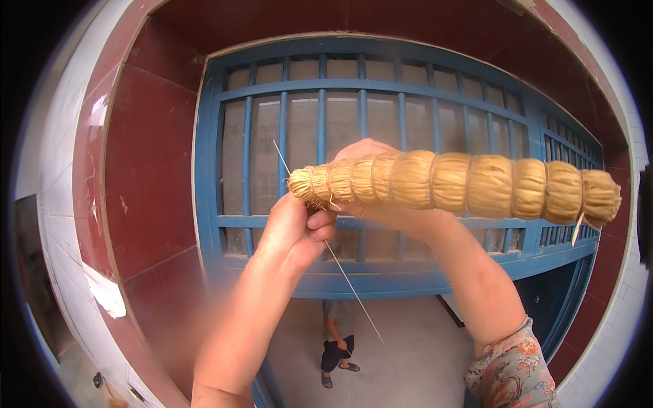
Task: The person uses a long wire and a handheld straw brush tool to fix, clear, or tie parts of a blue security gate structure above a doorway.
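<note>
A long golden bundle of straw [469, 182], bound into ridged segments, lies nearly level across the picture. It is thin at its left end and thicker toward the right. My right hand [374, 211] is wrapped round its left half from behind, with part of the hand showing above and below. Just under the thin end, my left hand [299, 234] has its fingers curled in. A thin straight metal rod [352, 289] slants through that hand and past the bundle's end, its tip standing out above. The middle of the rod is hidden by the hand and straw.
Behind my hands is a blue barred window frame [306, 279] with dusty panes. Dark red tiles [149, 170] surround it. Farther down, a person in dark shorts and sandals [337, 353] stands on the pale floor [422, 367]. A loose straw end [577, 230] hangs from the bundle's thick end.
</note>
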`<state>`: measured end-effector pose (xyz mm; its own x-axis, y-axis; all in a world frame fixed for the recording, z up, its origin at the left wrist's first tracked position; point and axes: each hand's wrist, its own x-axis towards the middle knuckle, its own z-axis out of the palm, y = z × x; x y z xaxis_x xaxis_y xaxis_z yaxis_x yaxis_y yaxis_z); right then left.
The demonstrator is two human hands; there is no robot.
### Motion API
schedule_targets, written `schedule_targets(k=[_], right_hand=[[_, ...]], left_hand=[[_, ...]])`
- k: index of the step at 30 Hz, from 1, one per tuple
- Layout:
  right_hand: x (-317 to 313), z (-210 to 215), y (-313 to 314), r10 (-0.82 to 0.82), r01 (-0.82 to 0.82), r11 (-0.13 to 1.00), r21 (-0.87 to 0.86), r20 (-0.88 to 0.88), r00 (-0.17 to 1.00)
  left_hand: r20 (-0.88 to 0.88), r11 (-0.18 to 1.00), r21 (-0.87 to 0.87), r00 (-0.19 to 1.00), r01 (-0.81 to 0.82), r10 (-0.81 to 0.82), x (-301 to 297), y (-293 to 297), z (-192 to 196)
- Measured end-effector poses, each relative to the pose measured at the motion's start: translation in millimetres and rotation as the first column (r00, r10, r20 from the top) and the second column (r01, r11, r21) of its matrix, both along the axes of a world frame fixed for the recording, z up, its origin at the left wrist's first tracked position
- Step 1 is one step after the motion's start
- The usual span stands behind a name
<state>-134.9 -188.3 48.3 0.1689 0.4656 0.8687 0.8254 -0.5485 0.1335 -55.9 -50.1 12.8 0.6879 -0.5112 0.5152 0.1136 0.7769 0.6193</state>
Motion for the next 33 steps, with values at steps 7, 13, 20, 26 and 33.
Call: schedule_targets(k=[7, 13, 20, 26, 33], right_hand=[[14.5, 120.1, 11.1, 0.183, -0.199, 0.975, 0.098, 0.150, 0.972], [59.3, 216.7, 42.4, 0.176, -0.173, 0.982, -0.076, 0.037, 0.984], [94.9, 223.0, 55.0, -0.095, 0.086, 0.989, 0.117, 0.074, 0.993], [131.7, 229.5, 49.1, 0.141, -0.214, 0.950, 0.229, 0.297, 0.944], [129.0, 223.6, 42.7, 0.179, -0.177, 0.954, 0.242, 0.015, 0.984]], left_hand=[[0.396, 0.768, 0.028, 0.713, -0.640, 0.579, 35.2, 49.9, -7.1], [0.690, 0.214, -0.152, 0.051, -0.965, 0.722, 77.5, 60.3, -25.0], [0.718, -0.140, -0.406, -0.410, -0.903, 0.563, 83.4, 48.9, -32.3], [0.617, -0.225, -0.588, -0.611, -0.777, 0.496, 97.5, 41.3, -46.7], [0.510, -0.327, -0.649, -0.711, -0.687, 0.484, 105.6, 37.5, -49.3]])
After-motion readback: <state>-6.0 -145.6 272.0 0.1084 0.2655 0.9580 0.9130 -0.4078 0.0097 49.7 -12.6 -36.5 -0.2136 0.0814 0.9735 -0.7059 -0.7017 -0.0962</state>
